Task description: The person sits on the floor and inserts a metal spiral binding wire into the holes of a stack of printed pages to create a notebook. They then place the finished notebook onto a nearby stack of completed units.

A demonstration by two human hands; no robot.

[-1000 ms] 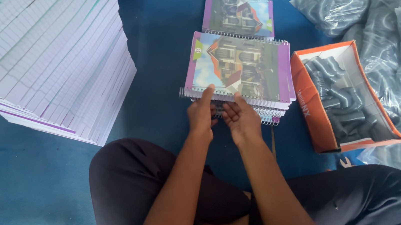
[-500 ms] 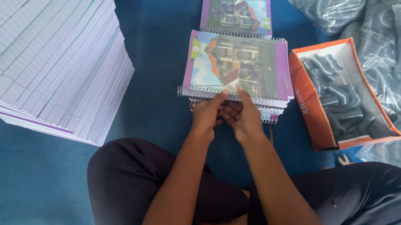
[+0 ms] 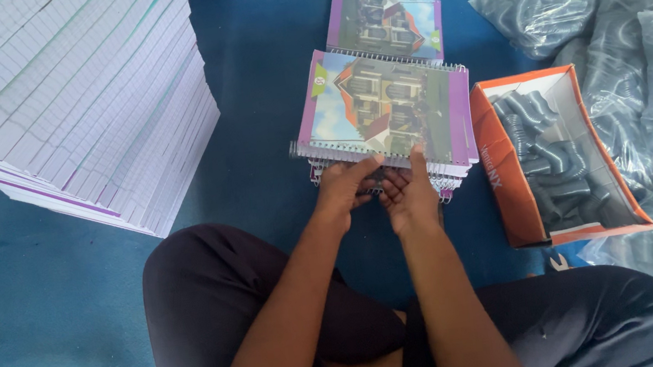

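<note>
Blue floor covering lies under everything. On it, a stack of spiral-bound notebooks (image 3: 384, 111) sits before the seated person's knees. Left hand (image 3: 346, 189) and right hand (image 3: 408, 195) meet at the stack's near wire edge, fingers pinching the coil there. An orange box of grey coils (image 3: 553, 158) stands just right; loose ruled sheets (image 3: 63, 99) are piled at left.
</note>
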